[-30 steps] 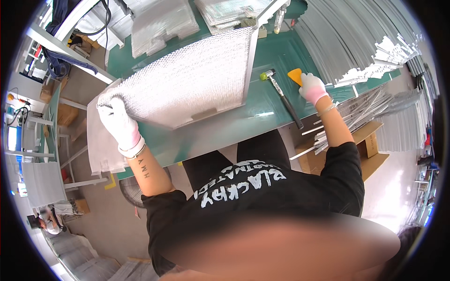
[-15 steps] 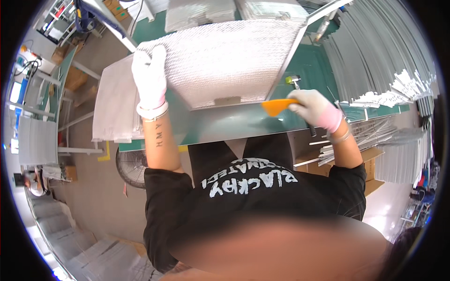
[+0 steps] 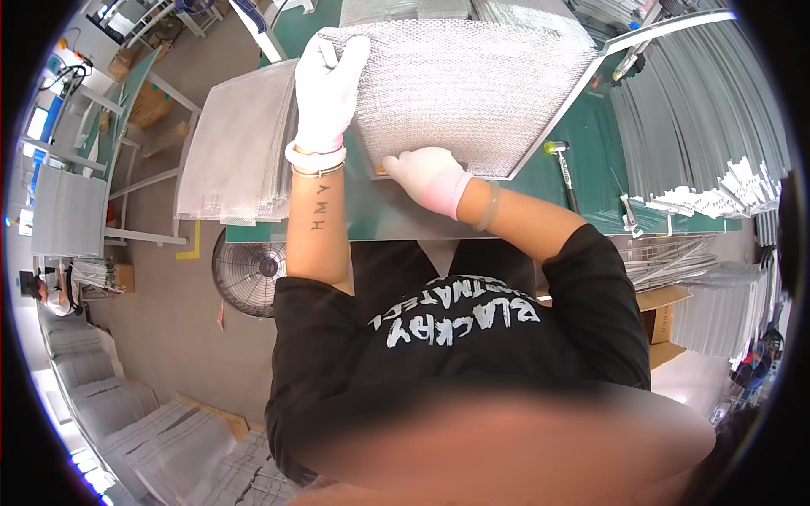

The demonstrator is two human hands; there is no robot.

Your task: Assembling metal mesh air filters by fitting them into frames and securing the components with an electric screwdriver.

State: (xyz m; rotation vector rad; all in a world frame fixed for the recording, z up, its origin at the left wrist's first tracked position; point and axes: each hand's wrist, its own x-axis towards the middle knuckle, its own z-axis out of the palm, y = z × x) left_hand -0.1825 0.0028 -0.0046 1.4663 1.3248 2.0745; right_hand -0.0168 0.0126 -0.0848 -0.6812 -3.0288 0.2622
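Gloved fingers (image 3: pixel 333 59) grip mesh filter (image 3: pixel 472 84).

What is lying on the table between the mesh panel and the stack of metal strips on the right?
A mallet lies on the green table there, seen in the head view.

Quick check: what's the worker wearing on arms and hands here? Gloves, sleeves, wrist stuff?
Both hands wear white knit gloves: left hand, right hand, the right one with a pinkish cuff. Thin bangles circle the left wrist, a translucent bracelet the right. Forearms are bare below short black T-shirt sleeves; dark lettering marks the left forearm.
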